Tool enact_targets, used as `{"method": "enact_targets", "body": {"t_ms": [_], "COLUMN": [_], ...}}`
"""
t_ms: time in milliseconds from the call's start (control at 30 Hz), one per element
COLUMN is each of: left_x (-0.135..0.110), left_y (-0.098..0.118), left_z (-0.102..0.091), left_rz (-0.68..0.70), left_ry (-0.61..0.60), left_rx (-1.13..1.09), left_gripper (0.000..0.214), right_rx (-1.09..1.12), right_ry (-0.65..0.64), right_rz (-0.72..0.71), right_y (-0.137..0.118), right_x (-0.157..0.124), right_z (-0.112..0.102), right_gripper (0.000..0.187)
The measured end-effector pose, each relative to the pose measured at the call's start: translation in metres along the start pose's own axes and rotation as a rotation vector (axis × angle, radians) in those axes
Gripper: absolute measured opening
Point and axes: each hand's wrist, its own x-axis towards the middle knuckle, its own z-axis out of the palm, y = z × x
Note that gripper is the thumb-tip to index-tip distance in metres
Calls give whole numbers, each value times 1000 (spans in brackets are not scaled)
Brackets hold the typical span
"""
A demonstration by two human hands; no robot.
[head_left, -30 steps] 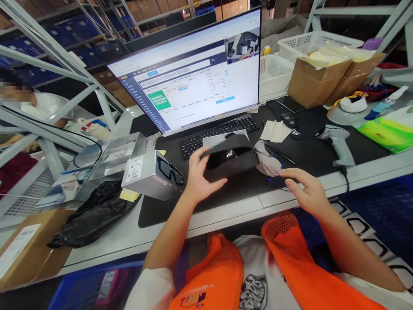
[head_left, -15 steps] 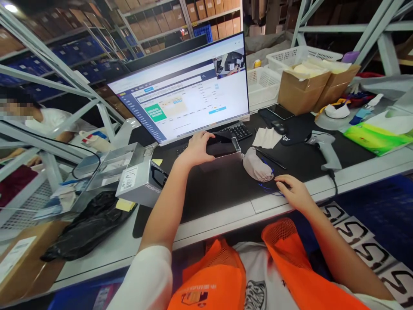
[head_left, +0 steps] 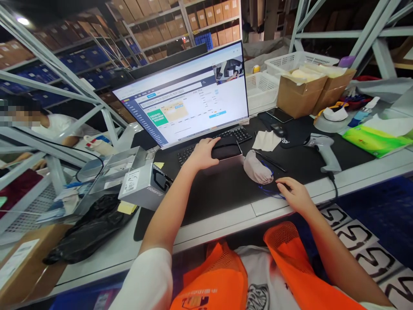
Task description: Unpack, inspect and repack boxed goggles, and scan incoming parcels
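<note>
My left hand [head_left: 204, 154] spans the left end of a small open box [head_left: 227, 163], thumb on the near side and fingers on the far side. Inside lies a dark, glossy black object [head_left: 226, 150] whose kind I cannot make out. Right of the box rests a pale grey drawstring pouch [head_left: 257, 168] with a blue cord [head_left: 271, 192]. Near the pouch's end my right hand [head_left: 296, 194] lies at the desk edge, fingers apart and holding nothing. A grey printed carton [head_left: 142, 183] stands left of my left forearm.
A monitor [head_left: 187, 101] stands behind a keyboard [head_left: 240, 133]. To the right are a mouse [head_left: 278, 129], a barcode scanner [head_left: 324, 153] and a green packet [head_left: 376, 142]. A black bag [head_left: 90, 232] lies at left. Another person [head_left: 54, 125] sits beyond the metal frame.
My left hand has shifted slightly over the box, and the raised clear or shiny edge at its right end now looks lower. My right hand has hardly moved.
</note>
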Motion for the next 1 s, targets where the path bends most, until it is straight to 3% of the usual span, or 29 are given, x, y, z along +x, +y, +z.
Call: {"method": "enact_targets", "body": {"t_ms": [133,233,367,567,700,833,1000], "left_x": [-2,5,14,-1,-26,-46,-37], "left_y": [0,-9,-22,-25,-25,-25,-21], "left_z": [-14,-14,5,32,22,6,9], "left_rz": [-1,-30,-51,-99,-131,-179,-109], "left_ry": [35,-69,-158,-45,14,-13,-12], "left_rx": [-78,-105,-131,-191,-190,-172,-250], "left_gripper": [86,87,96,100,92,97,101], "right_rx": [-16,-32,-55,-168,-309,-381,-281], "right_ry": [4,-2,-13,-76,-196,-244,-243], "right_rz": [-5,-10,-24,-45,-188,-287,-298], "right_y": [-1,0,3,-4,-12,-12,-23], "right_x": [-1,-2,-1,21,46,65,73], "right_z": [1,2,5,6,7,8,4], "right_gripper": [31,32,34,56,46,33,32]}}
